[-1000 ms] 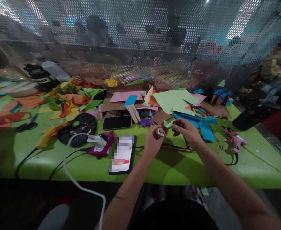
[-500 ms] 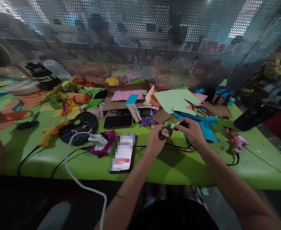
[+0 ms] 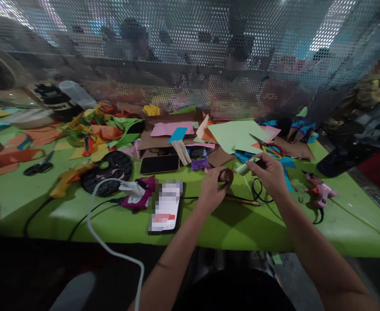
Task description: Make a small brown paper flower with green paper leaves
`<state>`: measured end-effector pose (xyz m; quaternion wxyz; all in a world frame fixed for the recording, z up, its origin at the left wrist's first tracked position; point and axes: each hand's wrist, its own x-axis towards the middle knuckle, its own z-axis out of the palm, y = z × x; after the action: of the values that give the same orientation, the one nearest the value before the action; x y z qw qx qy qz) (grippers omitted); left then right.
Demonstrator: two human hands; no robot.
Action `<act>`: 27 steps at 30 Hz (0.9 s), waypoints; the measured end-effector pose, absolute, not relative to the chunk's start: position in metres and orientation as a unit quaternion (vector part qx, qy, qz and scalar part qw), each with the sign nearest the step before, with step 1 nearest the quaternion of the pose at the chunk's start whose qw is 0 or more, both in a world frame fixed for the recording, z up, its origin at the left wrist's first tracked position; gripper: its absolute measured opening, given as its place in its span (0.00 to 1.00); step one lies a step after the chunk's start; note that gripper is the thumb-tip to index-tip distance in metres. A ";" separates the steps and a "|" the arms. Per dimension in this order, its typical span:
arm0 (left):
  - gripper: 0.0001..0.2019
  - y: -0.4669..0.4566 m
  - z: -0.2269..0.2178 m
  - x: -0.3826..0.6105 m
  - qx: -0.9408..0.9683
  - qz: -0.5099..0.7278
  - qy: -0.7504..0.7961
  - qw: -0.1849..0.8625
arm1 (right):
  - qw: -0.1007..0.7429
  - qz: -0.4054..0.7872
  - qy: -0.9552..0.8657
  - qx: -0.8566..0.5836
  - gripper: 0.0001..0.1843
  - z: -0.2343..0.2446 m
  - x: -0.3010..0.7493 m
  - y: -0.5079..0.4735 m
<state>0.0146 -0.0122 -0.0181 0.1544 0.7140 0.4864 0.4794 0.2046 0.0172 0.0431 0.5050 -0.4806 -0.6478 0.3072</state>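
My left hand [image 3: 213, 185] is closed around a small brown roll [image 3: 228, 176], which looks like rolled paper; its far side is partly hidden by my fingers. In my right hand [image 3: 269, 172] a curled strip of pale green paper [image 3: 243, 168] is pinched between thumb and fingers. A small gap separates the strip from the brown roll. Below my hands a thin pencil-like stick [image 3: 243, 201] lies on the green table beside a loop of black cord [image 3: 258, 188]. Scissors with yellow handles [image 3: 272, 150] rest just beyond my right hand.
A pink glue gun [image 3: 321, 190] lies on the right, a yellow glue gun [image 3: 70, 179] on the left. A lit phone [image 3: 168, 207], a dark phone [image 3: 159, 164], a purple power strip [image 3: 141, 194] and a black palette [image 3: 107, 172] sit left of my hands. Coloured paper [image 3: 238, 134] covers the back.
My right hand has moved right with the green paper strip, away from the brown roll. The left hand has turned the roll slightly. At the far left, a person's arm has shifted.
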 end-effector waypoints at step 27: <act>0.21 -0.020 -0.013 0.016 0.754 0.433 0.453 0.196 | 0.352 0.105 -0.729 -0.578 0.16 0.068 0.165 0.013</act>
<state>0.0159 -0.0204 -0.0126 0.1961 0.7542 0.4529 0.4332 0.1650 0.0127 0.0682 0.3520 -0.5775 -0.7291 0.1047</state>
